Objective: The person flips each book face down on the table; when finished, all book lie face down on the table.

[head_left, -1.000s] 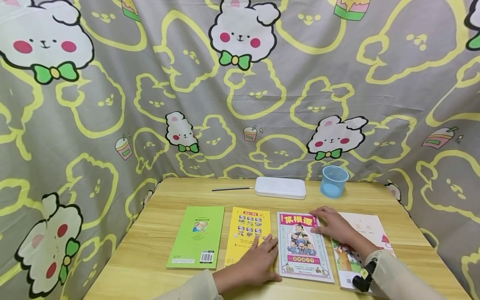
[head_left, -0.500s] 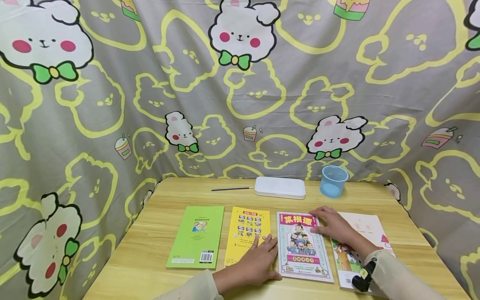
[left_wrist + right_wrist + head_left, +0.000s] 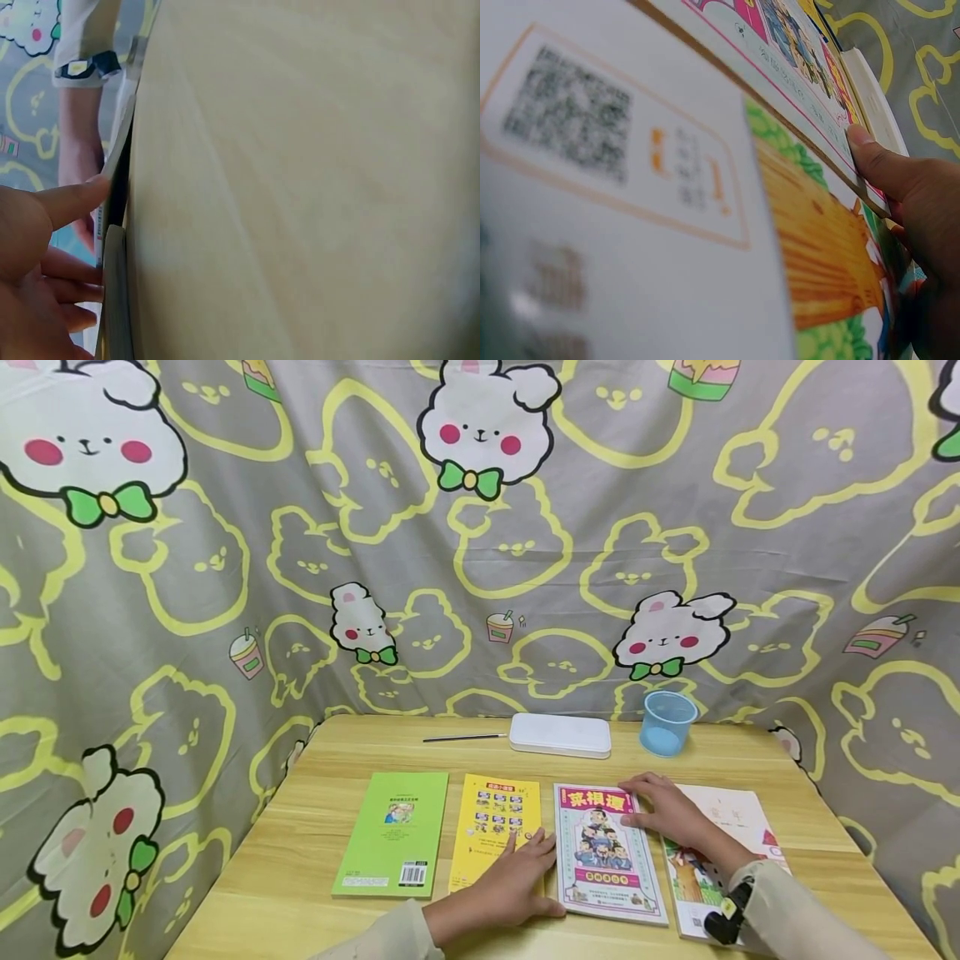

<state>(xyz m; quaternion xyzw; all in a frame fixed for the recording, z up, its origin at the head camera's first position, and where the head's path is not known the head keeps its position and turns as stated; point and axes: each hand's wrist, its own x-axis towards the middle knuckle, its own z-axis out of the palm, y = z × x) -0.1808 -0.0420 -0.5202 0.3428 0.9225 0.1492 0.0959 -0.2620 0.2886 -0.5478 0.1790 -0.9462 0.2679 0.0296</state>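
On the wood-grain table (image 3: 285,843), left to right: green rectangular book (image 3: 393,835), yellow rectangular book (image 3: 495,814), pink-and-white rectangular book (image 3: 603,860), white illustrated rectangular book (image 3: 750,827). Behind this row, left to right: thin black rod (image 3: 461,739), flat white rectangular case (image 3: 560,733), round translucent blue cup (image 3: 666,727). Grey patterned fabric curtain (image 3: 525,677) behind the table.

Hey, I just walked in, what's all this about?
A person has four books laid in a row on a table: green, yellow, pink, then white. The left hand lies over the yellow one, its thumb at the pink book's near left corner. The right hand touches the pink book's upper right side. All four lie closed. Behind them sit a thin stick, a white case and a blue cup.
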